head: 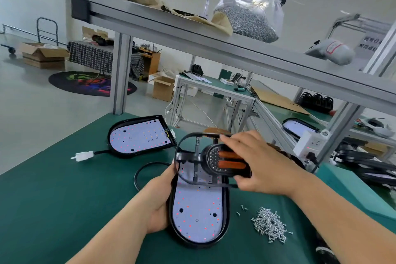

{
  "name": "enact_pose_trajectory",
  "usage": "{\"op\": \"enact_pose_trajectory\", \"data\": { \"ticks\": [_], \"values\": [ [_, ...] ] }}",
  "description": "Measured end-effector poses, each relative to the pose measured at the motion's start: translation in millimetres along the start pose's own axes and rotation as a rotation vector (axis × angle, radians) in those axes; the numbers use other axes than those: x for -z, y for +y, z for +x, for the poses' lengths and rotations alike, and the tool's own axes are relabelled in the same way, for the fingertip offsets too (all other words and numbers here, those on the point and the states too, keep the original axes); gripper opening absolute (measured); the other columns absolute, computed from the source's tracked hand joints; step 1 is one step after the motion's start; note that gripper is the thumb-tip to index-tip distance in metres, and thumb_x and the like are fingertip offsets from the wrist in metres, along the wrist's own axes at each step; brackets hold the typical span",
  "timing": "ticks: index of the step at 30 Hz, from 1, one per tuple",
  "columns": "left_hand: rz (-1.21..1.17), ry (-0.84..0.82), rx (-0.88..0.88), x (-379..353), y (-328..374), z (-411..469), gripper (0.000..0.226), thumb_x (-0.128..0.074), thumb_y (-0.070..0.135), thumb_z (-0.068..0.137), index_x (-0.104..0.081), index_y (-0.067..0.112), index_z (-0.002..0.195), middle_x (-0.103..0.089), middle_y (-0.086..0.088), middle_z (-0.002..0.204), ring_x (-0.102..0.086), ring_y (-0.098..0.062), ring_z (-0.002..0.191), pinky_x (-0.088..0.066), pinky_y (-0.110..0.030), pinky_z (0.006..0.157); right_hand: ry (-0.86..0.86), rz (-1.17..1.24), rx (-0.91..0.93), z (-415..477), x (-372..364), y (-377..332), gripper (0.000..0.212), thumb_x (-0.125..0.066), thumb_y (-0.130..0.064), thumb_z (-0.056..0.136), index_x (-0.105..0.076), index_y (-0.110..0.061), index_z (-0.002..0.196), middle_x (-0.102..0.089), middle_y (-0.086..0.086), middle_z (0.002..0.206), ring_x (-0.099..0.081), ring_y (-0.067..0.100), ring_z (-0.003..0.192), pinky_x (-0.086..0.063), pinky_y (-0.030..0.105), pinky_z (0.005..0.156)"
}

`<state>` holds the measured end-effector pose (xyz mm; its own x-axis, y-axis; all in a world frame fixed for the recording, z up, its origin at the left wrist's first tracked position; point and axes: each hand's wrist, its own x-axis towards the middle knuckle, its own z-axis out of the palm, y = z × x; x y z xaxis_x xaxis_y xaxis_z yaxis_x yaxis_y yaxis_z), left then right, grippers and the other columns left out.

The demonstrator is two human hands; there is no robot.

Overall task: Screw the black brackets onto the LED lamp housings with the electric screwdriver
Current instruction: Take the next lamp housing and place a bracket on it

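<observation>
A black bracket (pixel 188 156) is held over the far end of an LED lamp housing (pixel 199 210) on the green mat (pixel 64 210), gripped by the right hand (pixel 255 161) while the left hand (pixel 159 201) clasps the rim; it wants seating square before screws (pixel 270 224) go in

Black bracket (pixel 186 156) tilted over near oval LED housing (pixel 199 216); second housing (pixel 139 137) lies flat behind-left

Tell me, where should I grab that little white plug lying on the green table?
Pinch the white plug across its two long sides, coming down from above. It lies flat on the green mat, and its black cable leaves the right end toward the far lamp housing, so those sides look free.
</observation>
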<state>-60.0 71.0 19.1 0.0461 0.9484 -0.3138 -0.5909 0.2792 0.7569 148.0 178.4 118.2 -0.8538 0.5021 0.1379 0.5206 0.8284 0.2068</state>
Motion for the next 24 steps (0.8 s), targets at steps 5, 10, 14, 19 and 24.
{"op": "enact_pose_trajectory", "data": {
  "ticks": [5,10,14,19,24],
  "values": [
    [-0.067,-0.075,0.022,2,-1,2,0.063,-0.042,0.062,0.094,-0.072,0.013,0.121,-0.067,-0.019,0.126,-0.065,-0.035,0.116,-0.043,-0.049,0.108,-0.018,-0.043,0.095,-7,12,2,0.087,-0.065,-0.026,0.08,-0.021,-0.03,0.155,-0.03,-0.014,0.147,-0.014,0.007,0.136,-0.023,0.022,0.112],
    [-0.115,-0.165,0.02,2,-2,3,0.068,-0.04,0.06,0.096,-0.064,0.006,0.13,-0.061,-0.016,0.136,-0.059,-0.032,0.125,-0.036,-0.045,0.112,0.036,-0.183,0.264,2,13,-17,0.079,-0.062,-0.005,0.071,-0.045,-0.027,0.144,-0.047,-0.007,0.145,-0.026,0.022,0.143,-0.025,0.036,0.118],
    [-0.119,-0.15,0.011,6,-3,4,0.066,-0.05,0.059,0.089,-0.072,0.004,0.118,-0.065,-0.019,0.129,-0.065,-0.035,0.116,-0.046,-0.045,0.101,0.011,-0.103,0.312,22,-1,-41,0.076,-0.059,0.002,0.076,-0.048,-0.027,0.145,-0.043,-0.008,0.154,-0.022,0.024,0.15,-0.02,0.042,0.122],
    [-0.101,-0.098,0.011,8,-4,6,0.07,-0.044,0.064,0.091,-0.074,0.004,0.113,-0.066,-0.022,0.125,-0.067,-0.038,0.112,-0.053,-0.045,0.093,0.023,0.183,0.22,18,-21,-50,0.082,-0.041,0.014,0.078,-0.047,-0.032,0.146,-0.03,-0.014,0.158,-0.014,0.011,0.152,-0.007,0.032,0.124],
    [-0.03,0.045,-0.058,3,-6,8,0.074,-0.051,0.066,0.086,-0.076,-0.001,0.105,-0.072,-0.027,0.106,-0.073,-0.04,0.088,-0.06,-0.044,0.075,0.638,0.669,-0.473,-9,-50,-63,0.056,-0.049,-0.003,0.097,-0.047,-0.041,0.139,-0.046,-0.017,0.145,-0.034,-0.001,0.139,-0.021,0.023,0.12]
  ]
}}
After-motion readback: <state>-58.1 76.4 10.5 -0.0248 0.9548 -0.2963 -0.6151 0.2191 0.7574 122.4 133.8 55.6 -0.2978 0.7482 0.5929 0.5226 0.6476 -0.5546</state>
